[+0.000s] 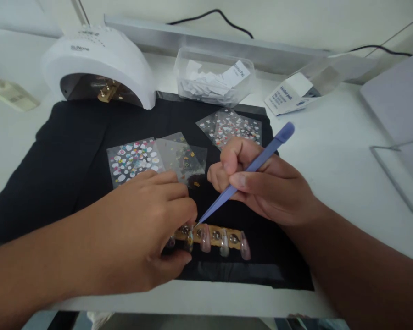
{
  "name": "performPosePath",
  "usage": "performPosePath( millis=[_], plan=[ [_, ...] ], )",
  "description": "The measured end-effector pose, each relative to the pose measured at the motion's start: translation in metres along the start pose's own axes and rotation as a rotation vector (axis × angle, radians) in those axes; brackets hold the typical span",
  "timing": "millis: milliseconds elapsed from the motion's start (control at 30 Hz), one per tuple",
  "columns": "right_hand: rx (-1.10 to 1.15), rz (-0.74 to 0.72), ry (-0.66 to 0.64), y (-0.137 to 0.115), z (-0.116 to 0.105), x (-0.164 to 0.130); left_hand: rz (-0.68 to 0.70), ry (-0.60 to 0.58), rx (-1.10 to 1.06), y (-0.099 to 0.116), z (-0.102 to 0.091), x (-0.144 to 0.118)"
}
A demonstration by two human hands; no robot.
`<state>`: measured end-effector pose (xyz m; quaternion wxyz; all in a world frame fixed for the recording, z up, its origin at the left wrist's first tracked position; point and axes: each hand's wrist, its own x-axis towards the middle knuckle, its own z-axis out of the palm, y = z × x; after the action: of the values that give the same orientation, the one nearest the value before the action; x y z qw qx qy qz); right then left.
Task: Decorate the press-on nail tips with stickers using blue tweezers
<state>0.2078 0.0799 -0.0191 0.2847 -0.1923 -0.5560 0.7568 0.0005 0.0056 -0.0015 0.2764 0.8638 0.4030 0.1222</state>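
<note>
Purple tweezers (pixel 258 161) sit pen-like in my right hand (pixel 271 188), which is closed on them. Their thin tip slants down to a decorated false nail (pixel 189 243) near the left end of a gold-coloured nail display strip (pixel 211 233). My left hand (pixel 151 229) is curled around that end, with thumb and fingertips at the decorated nail. Its palm side and part of the strip's left end are hidden. Farther right on the strip stand a pinkish clear nail (pixel 205 239), a clear nail (pixel 224 244) and another pinkish nail (pixel 245 247).
Sticker sheets (pixel 134 158) and more sheets (pixel 236 126) lie on the black cloth (pixel 79 151). Behind stand a white nail lamp (pixel 103 55) with a gold strip inside, a clear tub (pixel 209 87) of alcohol pads and an alcohol pad box (pixel 291 94). A bottle (pixel 13 94) lies left.
</note>
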Motion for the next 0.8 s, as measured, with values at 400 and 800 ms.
performPosePath(
  millis=[400, 800],
  plan=[
    [-0.003, 0.017, 0.004, -0.0006, -0.0014, 0.0008, -0.015, -0.003, 0.009, 0.0025, -0.0003, 0.0002],
    [0.003, -0.007, -0.02, 0.0013, -0.0022, 0.0026, -0.016, -0.024, 0.0, 0.0028, -0.0011, 0.0028]
  ],
)
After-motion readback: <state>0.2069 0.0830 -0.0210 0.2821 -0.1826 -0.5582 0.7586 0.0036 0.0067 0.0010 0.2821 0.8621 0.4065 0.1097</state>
